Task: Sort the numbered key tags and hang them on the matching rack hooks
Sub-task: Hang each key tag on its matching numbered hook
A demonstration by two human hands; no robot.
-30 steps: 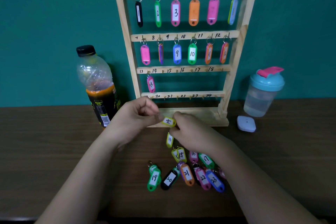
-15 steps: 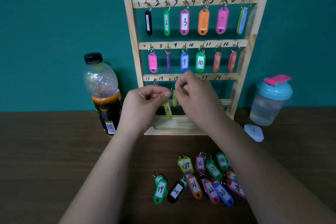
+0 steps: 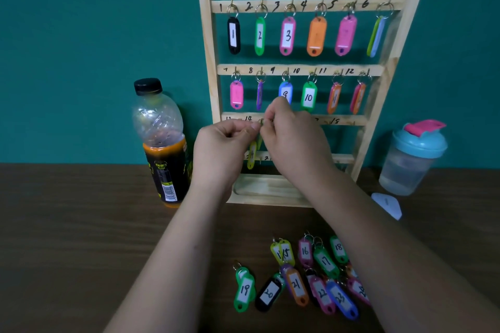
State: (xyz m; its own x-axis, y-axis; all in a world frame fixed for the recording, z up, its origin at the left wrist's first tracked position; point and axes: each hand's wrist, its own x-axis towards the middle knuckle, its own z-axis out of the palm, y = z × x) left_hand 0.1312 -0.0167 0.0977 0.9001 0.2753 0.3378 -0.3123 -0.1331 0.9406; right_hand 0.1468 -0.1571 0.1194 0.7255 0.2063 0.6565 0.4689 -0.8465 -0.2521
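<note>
Both hands (image 3: 224,149) (image 3: 293,143) pinch a yellow tag (image 3: 252,155) at the rack (image 3: 384,89), beside a bottle (image 3: 157,116) part-full of orange liquid (image 3: 163,147).

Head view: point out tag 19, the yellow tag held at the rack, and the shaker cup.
tag 19 (image 3: 245,289): head view, on its white number label.
yellow tag (image 3: 252,155): head view, on its plastic body, mid-length.
shaker cup (image 3: 405,170): head view, on the clear wall under the lid.
</note>
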